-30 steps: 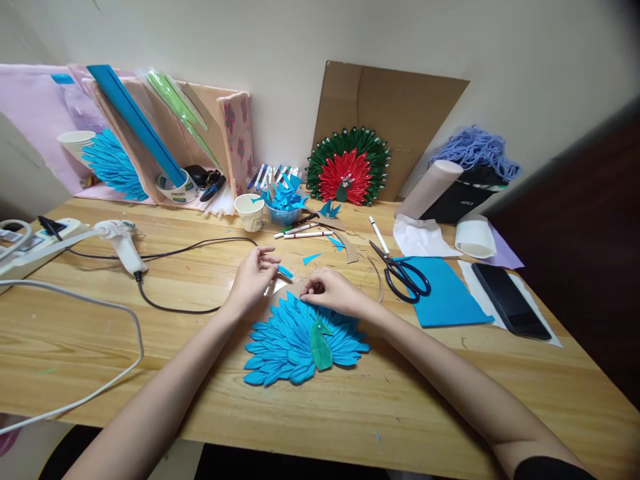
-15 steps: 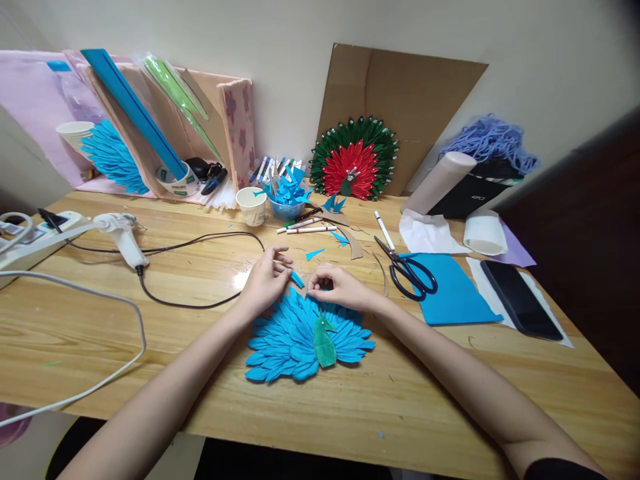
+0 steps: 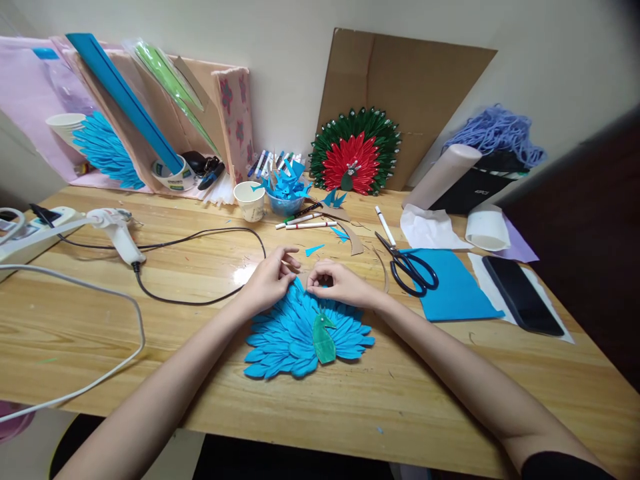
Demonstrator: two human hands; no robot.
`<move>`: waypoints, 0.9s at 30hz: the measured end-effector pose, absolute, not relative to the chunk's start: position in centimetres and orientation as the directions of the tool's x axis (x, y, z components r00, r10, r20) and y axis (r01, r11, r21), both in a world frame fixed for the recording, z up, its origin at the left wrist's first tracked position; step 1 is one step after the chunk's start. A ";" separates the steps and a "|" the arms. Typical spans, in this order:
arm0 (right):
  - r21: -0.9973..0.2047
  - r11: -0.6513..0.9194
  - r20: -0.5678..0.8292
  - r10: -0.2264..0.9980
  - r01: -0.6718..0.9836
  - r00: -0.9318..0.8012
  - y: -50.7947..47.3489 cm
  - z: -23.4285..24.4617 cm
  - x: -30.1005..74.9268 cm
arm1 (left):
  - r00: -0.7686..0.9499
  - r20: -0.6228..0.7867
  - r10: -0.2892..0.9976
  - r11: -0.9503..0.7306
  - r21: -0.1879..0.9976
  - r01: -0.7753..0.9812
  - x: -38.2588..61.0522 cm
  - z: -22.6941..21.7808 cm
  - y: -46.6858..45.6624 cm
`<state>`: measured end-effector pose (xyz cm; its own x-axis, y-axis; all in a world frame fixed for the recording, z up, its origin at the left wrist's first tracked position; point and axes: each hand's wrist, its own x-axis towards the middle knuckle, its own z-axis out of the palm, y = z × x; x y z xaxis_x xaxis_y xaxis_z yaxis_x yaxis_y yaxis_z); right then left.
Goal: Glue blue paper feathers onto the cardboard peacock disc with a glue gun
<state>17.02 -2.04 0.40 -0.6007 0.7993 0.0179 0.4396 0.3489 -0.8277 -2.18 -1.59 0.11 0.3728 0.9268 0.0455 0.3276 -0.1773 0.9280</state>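
Note:
A blue peacock craft (image 3: 280, 340) with layered feathers and a green body (image 3: 324, 339) lies flat on the table. Bare brown cardboard (image 3: 303, 277) shows at its top edge between my hands. My left hand (image 3: 270, 280) is at the upper left, thumb and finger pinched at the end of a blue feather (image 3: 299, 285), the other fingers stretched out. The feather now rests against the craft's top. Over the upper right feathers, my right hand (image 3: 343, 285) has its fingertips closed at the cardboard edge; whatever is between them is hidden.
To the left lies a white glue gun (image 3: 117, 237) with a black cord. Black scissors (image 3: 413, 270) rest on blue sheets (image 3: 460, 293), beside a phone (image 3: 523, 293). Behind are a paper cup (image 3: 249, 201), a bowl of blue scraps (image 3: 286, 203) and a red-green peacock (image 3: 353, 160).
My left hand has brought the blue feather down against the top of the craft. My right hand stays nearly in place. The camera view has shifted slightly.

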 end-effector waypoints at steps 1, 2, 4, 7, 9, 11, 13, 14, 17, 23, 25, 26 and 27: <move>-0.828 0.349 0.018 0.799 0.439 -0.601 -2.0 0.4 17.0 | 0.388 0.046 0.921 -0.189 0.922 0.339 -2.2 0.2 -1.6; -0.827 0.352 0.022 0.798 0.438 -0.602 -2.0 0.4 17.0 | 0.404 0.046 0.914 -0.200 0.916 0.348 -2.2 0.3 -1.6; -0.824 0.365 0.034 0.796 0.433 -0.605 -2.0 0.4 17.0 | 0.435 0.051 0.899 -0.222 0.909 0.352 -2.2 0.3 -1.6; -0.825 0.369 0.042 0.795 0.428 -0.605 -1.9 0.2 17.1 | 0.463 0.077 0.883 -0.254 0.908 0.334 -2.3 0.3 -1.5; -0.828 0.364 0.038 0.795 0.427 -0.605 -1.9 0.1 17.1 | 0.473 0.091 0.876 -0.271 0.906 0.327 -2.2 0.3 -1.6; -0.829 0.363 0.037 0.794 0.425 -0.607 -1.9 0.0 17.1 | 0.474 0.093 0.876 -0.269 0.909 0.318 -2.2 0.4 -1.6; -0.830 0.363 0.038 0.794 0.424 -0.606 -1.9 0.0 17.1 | 0.467 0.079 0.881 -0.246 0.919 0.308 -2.1 0.5 -1.7; -0.831 0.362 0.039 0.795 0.422 -0.606 -1.9 0.0 17.1 | 0.463 0.070 0.884 -0.233 0.923 0.305 -2.1 0.6 -1.7; -0.834 0.366 0.044 0.790 0.412 -0.612 -1.9 0.1 17.1 | 0.469 0.046 0.882 -0.214 0.926 0.312 -2.0 0.7 -1.8; -0.832 0.377 0.050 0.781 0.407 -0.622 -1.9 0.2 17.1 | 0.477 0.038 0.878 -0.202 0.933 0.298 -1.9 0.7 -2.0; -0.832 0.374 0.047 0.782 0.409 -0.621 -2.0 0.2 17.1 | 0.491 0.028 0.871 -0.189 0.941 0.281 -1.9 0.7 -2.0; -0.833 0.373 0.045 0.782 0.409 -0.622 -2.0 0.2 17.1 | 0.499 0.022 0.866 -0.183 0.944 0.276 -2.0 0.7 -2.0; -0.831 0.375 0.046 0.782 0.410 -0.622 -2.0 0.3 17.1 | 0.502 0.015 0.865 -0.176 0.945 0.275 -2.1 0.7 -1.9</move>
